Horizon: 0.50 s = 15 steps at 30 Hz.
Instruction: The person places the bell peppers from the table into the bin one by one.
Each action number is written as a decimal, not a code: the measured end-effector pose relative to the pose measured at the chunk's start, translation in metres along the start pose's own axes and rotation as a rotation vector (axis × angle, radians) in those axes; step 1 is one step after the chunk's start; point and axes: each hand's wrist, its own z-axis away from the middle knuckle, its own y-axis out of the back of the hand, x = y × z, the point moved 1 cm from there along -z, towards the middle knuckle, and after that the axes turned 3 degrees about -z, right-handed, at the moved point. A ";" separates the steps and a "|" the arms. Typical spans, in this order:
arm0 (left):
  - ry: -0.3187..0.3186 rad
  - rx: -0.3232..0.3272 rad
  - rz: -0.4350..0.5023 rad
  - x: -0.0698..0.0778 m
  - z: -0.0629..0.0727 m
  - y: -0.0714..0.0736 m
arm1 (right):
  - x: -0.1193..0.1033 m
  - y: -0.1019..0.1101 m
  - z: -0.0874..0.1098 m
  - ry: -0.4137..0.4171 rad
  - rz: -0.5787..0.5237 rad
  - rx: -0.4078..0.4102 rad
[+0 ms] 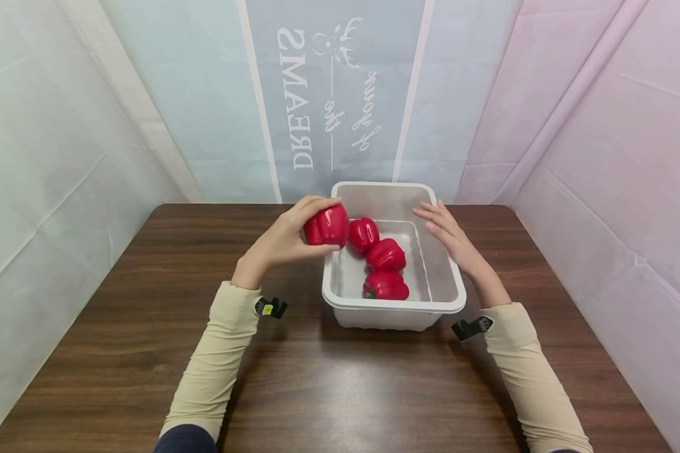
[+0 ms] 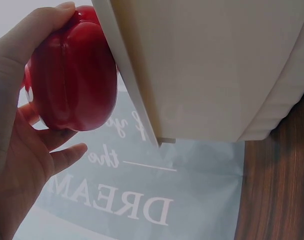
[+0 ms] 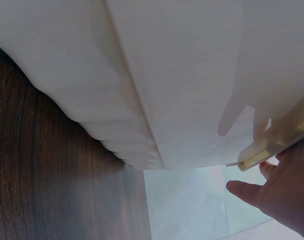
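My left hand point(image 1: 288, 234) grips a red bell pepper point(image 1: 327, 226) at the left rim of a white plastic bin point(image 1: 393, 319). In the left wrist view the thumb and fingers curl round this red bell pepper point(image 2: 74, 75), beside the bin's outer wall point(image 2: 207, 65). Inside the bin lie three more red peppers: one at the back point(image 1: 364, 234), one in the middle point(image 1: 386, 255) and one at the front point(image 1: 386, 285). Over the bin's right rim reaches my right hand point(image 1: 449, 234), fingers extended and holding nothing. The right wrist view shows that hand point(image 3: 282, 192) by the rim.
The bin stands on a dark wood-grain table point(image 1: 340, 384), near its far edge. Behind it hangs a pale blue cloth point(image 1: 204, 94) with mirrored lettering. White sheeting point(image 1: 629, 189) closes off the right side, and similar sheeting point(image 1: 51, 157) the left.
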 end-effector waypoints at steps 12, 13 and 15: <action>0.000 -0.007 -0.004 0.002 -0.003 -0.004 | 0.001 0.000 0.001 -0.004 0.006 -0.003; -0.003 -0.003 -0.005 -0.001 -0.003 -0.005 | 0.000 0.000 0.001 -0.002 0.009 -0.002; -0.009 0.004 -0.009 -0.010 -0.003 -0.009 | 0.000 0.000 0.002 0.001 0.013 -0.002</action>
